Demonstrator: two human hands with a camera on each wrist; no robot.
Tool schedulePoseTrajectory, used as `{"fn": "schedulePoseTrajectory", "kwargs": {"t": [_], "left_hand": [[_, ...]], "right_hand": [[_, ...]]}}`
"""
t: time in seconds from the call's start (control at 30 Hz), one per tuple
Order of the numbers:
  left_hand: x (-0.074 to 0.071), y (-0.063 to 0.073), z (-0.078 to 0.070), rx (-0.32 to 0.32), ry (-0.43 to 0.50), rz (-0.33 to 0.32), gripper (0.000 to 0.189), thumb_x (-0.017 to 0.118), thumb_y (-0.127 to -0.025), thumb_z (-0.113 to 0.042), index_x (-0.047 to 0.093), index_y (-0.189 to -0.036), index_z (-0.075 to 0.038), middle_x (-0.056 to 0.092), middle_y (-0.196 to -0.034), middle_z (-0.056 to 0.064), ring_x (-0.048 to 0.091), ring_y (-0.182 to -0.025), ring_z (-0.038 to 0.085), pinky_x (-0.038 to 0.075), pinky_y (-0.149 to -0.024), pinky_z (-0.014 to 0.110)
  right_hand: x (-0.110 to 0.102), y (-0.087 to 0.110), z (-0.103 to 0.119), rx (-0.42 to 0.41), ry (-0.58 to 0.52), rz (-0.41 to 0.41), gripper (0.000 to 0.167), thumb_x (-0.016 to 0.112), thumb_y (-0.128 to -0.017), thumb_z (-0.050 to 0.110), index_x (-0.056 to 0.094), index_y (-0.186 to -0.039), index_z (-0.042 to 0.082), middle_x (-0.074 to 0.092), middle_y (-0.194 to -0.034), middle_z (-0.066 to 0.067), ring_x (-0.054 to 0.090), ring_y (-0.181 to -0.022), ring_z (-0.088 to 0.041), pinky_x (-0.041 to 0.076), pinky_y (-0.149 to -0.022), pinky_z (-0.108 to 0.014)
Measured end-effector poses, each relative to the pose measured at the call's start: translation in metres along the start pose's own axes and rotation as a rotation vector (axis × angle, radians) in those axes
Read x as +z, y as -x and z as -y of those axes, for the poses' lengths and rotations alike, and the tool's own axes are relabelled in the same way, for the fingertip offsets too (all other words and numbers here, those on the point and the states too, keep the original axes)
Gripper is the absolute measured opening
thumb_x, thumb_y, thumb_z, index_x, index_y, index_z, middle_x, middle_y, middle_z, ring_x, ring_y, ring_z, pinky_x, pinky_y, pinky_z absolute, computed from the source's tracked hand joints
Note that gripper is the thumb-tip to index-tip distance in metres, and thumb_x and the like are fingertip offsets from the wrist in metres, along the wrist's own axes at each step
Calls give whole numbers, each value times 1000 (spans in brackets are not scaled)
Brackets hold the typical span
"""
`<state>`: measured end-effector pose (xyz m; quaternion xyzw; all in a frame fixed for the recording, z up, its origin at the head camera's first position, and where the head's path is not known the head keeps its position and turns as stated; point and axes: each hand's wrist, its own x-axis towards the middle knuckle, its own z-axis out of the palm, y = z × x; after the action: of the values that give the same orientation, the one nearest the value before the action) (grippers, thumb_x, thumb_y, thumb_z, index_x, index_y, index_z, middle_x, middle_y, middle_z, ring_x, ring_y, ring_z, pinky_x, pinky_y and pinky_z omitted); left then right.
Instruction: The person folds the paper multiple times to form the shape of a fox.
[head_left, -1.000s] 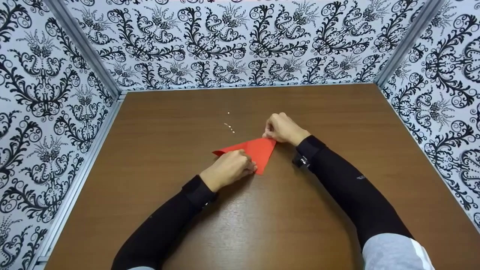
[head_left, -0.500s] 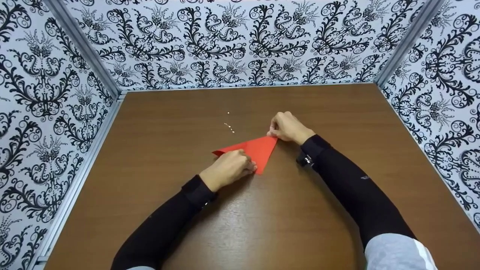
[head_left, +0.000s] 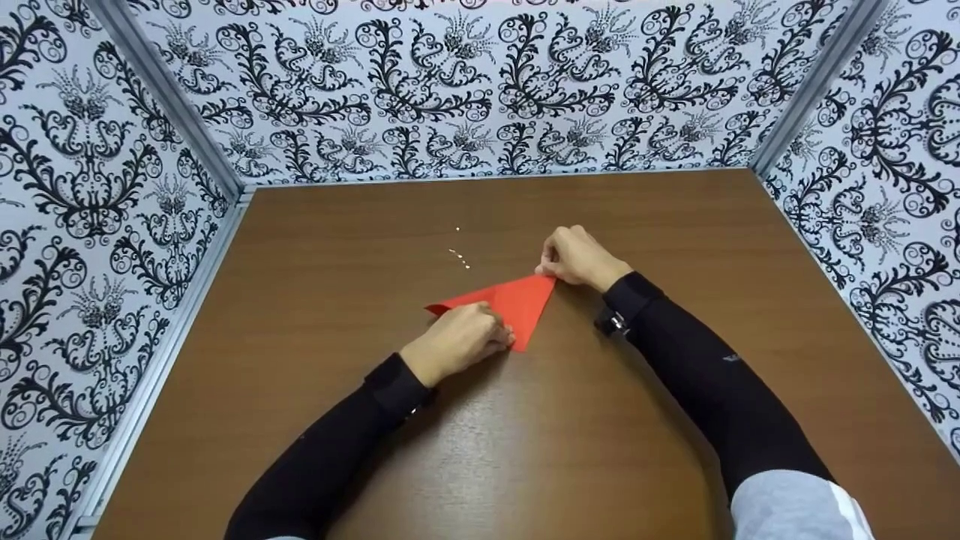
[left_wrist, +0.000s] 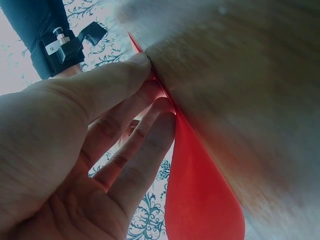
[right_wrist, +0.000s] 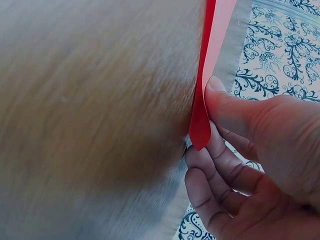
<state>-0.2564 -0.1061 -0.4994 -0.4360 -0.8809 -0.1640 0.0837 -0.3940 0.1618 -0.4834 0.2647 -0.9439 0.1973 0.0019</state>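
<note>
Red sheet (head_left: 529, 309) lies on the wood-grain desk (head_left: 480, 465), near its middle, both hands on it. From the head view the outline is roughly triangular: one corner toward the right hand (head_left: 579, 256), one toward the wearer, one out to the left, where the tip curls up and shows a darker face. Sheet is doubled over; both wrist views show a rounded, looped fold end. Left hand (head_left: 459, 337) covers part of the sheet and holds it near its front edge, fingers bent, thumb and fingertips against the red surface. Right hand grips the far right corner between thumb and fingers; in its wrist view the thumb touches the sheet's upper face, with fingertips just at the fold end. Exact depth of either grip: cannot tell. Small bright specks (head_left: 459, 259) sit on the desk beyond the sheet, nature unclear. Both forearms in black sleeves (head_left: 697, 375), a small device (head_left: 616, 322) at the right wrist. Surround: white panels with black scrollwork (head_left: 465, 90), grey metal posts (head_left: 817, 86) at the corners.
</note>
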Motion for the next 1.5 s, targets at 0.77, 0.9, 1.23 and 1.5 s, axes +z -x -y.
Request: {"fn": "schedulePoseTrajectory", "kwargs": {"t": [0.77,0.9,1.23,1.5], "left_hand": [[-4,1,0,-8,-2,16,12,88,-105,-15,88,-96,-8,84,-90,6,82,-91,27,69,-87,43],[-3,0,-1,-3,-14,15,12,89,-105,-16,89,-95,-9,83,-89,5,82,-91,27,69,-87,43],[-2,0,-1,-1,-8,1,15,89,-105,-15,86,-92,-8,83,-86,5,81,-88,27,68,-85,43],[-2,0,-1,-7,10,4,15,87,-106,-15,87,-94,-7,84,-88,6,81,-89,28,69,-85,44]], "right_hand": [[-10,7,-16,70,-8,-8,17,91,-102,19,88,-91,6,89,-100,-12,74,-88,-31,63,-87,-48],[-12,11,-23,83,-12,-15,15,89,-103,18,91,-92,7,89,-99,-12,74,-85,-28,61,-83,-46],[-13,16,-34,127,-14,-42,19,90,-103,21,90,-91,6,88,-98,-12,74,-87,-31,62,-86,-48],[-16,21,-33,144,-44,-94,15,89,-104,16,90,-93,6,88,-100,-15,76,-94,-35,62,-91,-52]]}}
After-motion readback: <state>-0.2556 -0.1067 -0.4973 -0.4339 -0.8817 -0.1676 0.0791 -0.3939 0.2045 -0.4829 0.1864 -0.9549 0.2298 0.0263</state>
